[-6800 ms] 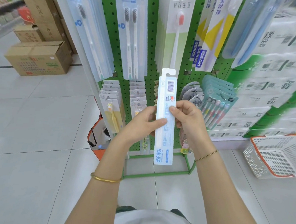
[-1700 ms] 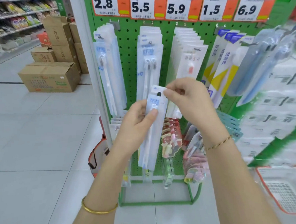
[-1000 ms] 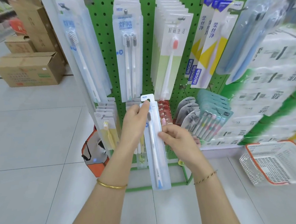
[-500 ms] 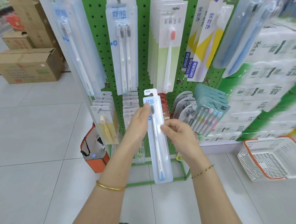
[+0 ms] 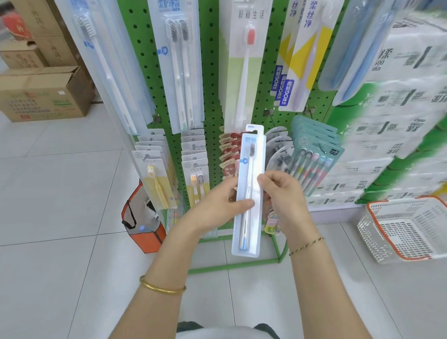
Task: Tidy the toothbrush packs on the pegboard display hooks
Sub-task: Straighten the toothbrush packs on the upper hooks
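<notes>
Shop aisle with a pale tiled floor. A green pegboard stand (image 5: 211, 62) is straight ahead, with long packs on the upper hooks and smaller carded ones below. Cardboard cartons (image 5: 37, 90) stand far left; a white mesh basket (image 5: 408, 230) sits on the floor to the right. A single-brush toothbrush pack (image 5: 249, 197) is held upright in front of the lower rows, on no hook, its hang slot (image 5: 254, 131) free. The left hand (image 5: 220, 203) grips it mid-length, thumb across the front. The right hand (image 5: 284, 197) pinches the right edge slightly higher. The step looks like rehanging. Its blue branding resembles the single-brush packs at upper left (image 5: 98, 54), a probable home but not certain. To do this well: keep the face outward, move one grip nearer the top to steer the slot, line it up with the hook tip, slide it fully back and square it with its neighbours. Risk: knocking adjacent packs loose.
</notes>
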Tool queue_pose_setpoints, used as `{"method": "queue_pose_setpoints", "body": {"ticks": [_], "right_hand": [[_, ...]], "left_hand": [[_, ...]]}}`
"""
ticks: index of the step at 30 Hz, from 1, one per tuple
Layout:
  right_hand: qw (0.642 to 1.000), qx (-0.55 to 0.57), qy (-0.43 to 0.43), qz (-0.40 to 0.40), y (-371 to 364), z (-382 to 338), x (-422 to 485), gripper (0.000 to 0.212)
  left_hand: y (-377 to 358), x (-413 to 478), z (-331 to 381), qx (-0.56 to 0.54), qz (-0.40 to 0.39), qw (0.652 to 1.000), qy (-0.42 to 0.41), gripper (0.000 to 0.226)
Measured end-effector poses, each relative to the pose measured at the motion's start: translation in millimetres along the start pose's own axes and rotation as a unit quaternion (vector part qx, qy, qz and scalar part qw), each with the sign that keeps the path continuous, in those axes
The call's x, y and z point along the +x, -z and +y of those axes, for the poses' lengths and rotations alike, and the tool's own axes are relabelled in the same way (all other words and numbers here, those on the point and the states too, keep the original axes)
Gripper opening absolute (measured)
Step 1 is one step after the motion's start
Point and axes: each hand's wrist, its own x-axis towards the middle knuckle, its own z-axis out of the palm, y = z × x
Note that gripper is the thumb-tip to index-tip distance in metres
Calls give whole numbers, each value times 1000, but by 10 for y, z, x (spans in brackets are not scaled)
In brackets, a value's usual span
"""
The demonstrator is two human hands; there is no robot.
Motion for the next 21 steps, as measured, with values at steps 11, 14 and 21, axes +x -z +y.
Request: {"method": "queue_pose_setpoints", "body": {"ticks": [11, 14, 21], "right_hand": [[989, 20, -16, 144, -16, 52, 31, 23], [984, 24, -18, 174, -10, 70, 42, 24], [980, 46, -39, 191, -59, 92, 19, 37]], "left_hand": [[-35, -170, -25, 169, -98, 979, 49, 98], [-59, -191, -43, 207, -85, 974, 43, 113], [-101, -193, -57, 310, -60, 949, 6, 103]]}}
